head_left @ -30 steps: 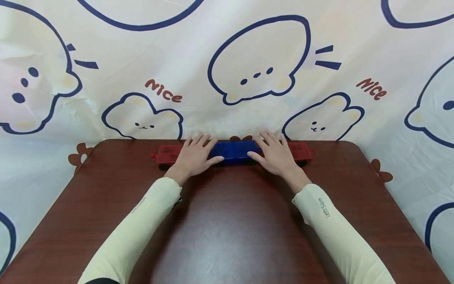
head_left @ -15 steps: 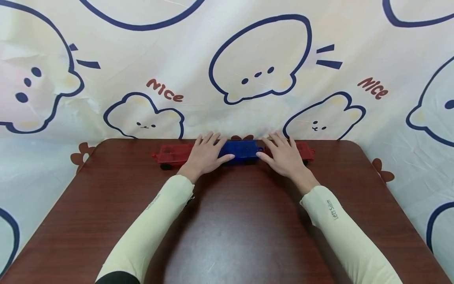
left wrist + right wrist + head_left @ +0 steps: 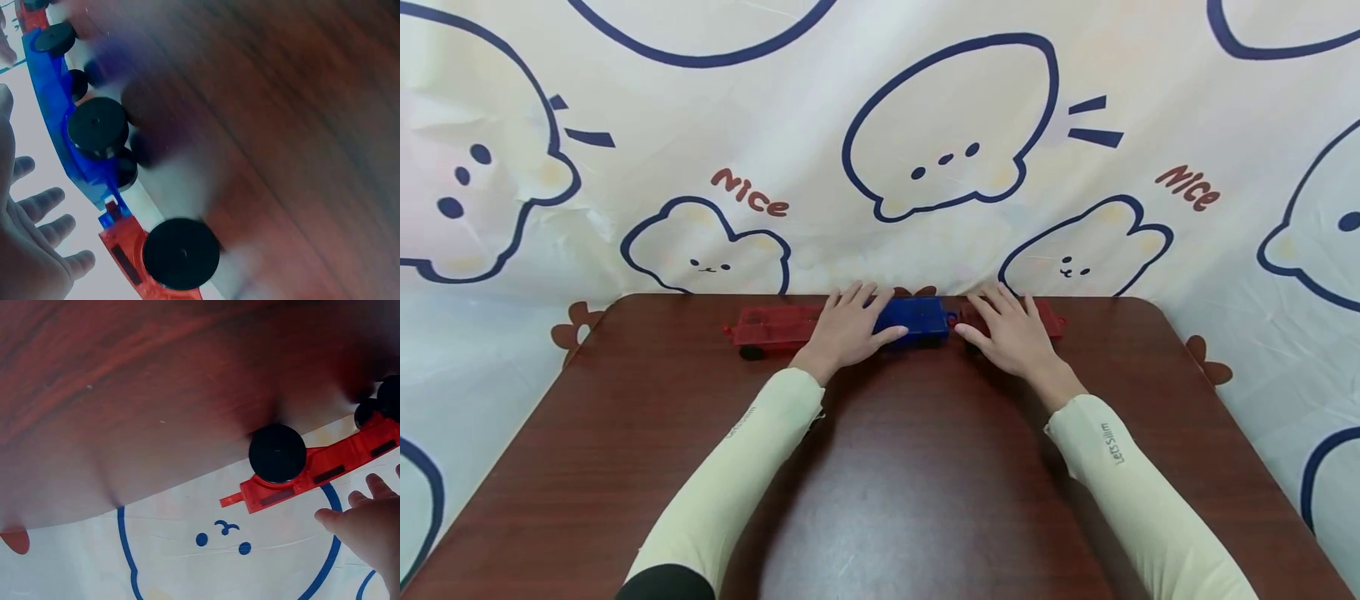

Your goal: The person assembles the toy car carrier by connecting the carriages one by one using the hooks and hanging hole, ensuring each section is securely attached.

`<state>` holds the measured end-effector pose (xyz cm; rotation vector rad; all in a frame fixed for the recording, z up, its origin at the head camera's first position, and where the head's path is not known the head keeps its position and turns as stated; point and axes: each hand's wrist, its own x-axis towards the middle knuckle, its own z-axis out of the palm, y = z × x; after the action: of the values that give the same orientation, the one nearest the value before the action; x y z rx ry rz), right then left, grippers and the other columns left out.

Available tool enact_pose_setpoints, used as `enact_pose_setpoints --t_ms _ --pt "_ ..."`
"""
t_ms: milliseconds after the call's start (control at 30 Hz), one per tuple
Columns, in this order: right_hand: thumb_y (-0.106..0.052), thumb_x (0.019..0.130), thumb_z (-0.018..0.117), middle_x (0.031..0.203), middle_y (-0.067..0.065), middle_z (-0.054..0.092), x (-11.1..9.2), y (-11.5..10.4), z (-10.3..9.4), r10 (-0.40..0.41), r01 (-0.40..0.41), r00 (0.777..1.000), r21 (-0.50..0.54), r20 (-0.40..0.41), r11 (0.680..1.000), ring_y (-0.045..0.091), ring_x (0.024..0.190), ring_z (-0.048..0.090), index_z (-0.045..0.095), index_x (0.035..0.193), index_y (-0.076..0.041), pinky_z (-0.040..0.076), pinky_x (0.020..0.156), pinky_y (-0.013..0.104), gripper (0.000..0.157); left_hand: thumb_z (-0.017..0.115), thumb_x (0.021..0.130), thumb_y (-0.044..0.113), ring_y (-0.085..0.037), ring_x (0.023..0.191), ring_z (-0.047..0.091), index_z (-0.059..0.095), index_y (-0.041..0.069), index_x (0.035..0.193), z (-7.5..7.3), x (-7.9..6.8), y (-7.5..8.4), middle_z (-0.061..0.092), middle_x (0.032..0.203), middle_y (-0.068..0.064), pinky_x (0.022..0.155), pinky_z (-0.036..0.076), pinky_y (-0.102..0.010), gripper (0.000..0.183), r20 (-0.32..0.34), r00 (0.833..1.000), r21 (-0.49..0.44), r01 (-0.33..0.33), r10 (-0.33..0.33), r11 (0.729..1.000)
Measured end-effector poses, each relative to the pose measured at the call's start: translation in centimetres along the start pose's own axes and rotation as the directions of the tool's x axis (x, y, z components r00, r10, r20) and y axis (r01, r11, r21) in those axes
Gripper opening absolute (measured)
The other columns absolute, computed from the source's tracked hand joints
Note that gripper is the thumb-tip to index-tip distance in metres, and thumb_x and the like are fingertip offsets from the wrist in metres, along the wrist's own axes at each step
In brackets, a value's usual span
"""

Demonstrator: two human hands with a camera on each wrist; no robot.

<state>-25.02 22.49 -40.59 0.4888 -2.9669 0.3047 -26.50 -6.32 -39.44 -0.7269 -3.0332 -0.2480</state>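
Note:
Three toy train cars stand in a row at the table's far edge: a red car (image 3: 771, 325) at left, a blue car (image 3: 917, 319) in the middle and another red car (image 3: 1051, 317) at right. With fingers spread, my left hand (image 3: 846, 329) lies over where the left red car and blue car meet. My right hand (image 3: 1011, 333), fingers also spread, covers much of the right red car. Black wheels (image 3: 98, 127) show under the blue car in the left wrist view, where a gap separates it from the fingers. The right wrist view shows the red car (image 3: 325, 465) apart from the fingers.
A dark brown wooden table (image 3: 880, 467) spreads out in front of the cars. Directly behind its far edge hangs a pale cloth (image 3: 820, 125) with blue-outlined cartoon drawings.
Both hands have slid to the right above the row, the left one further. More of the left red car shows and less of the right one. The cars stay about where they were.

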Motion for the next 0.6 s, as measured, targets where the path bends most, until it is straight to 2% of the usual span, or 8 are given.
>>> enact_pose_setpoints --t_ms 333,600 --pt "-0.067 0.1 0.042 0.163 0.013 0.032 0.2 1.0 0.5 0.019 -0.019 1.0 -0.008 0.016 1.0 0.038 0.152 0.018 0.042 0.156 -0.014 0.009 0.116 0.069 0.077 0.041 0.098 0.07 -0.034 0.151 0.019 0.032 0.023 0.16 0.7 1.1 1.6 0.028 0.163 -0.011 0.121 0.013 -0.059 0.079 0.005 1.0 0.029 -0.008 0.007 1.0" --pt "-0.073 0.098 0.036 0.163 0.014 0.031 0.0 1.2 0.7 0.016 -0.015 0.999 -0.019 0.049 1.0 0.038 0.152 0.017 0.04 0.157 -0.015 0.008 0.116 0.069 0.083 0.038 0.098 0.072 -0.034 0.155 0.009 0.027 0.024 0.162 1.3 1.8 2.3 0.02 0.167 -0.011 0.121 0.008 -0.06 0.081 0.055 0.998 0.042 -0.007 0.004 0.999"
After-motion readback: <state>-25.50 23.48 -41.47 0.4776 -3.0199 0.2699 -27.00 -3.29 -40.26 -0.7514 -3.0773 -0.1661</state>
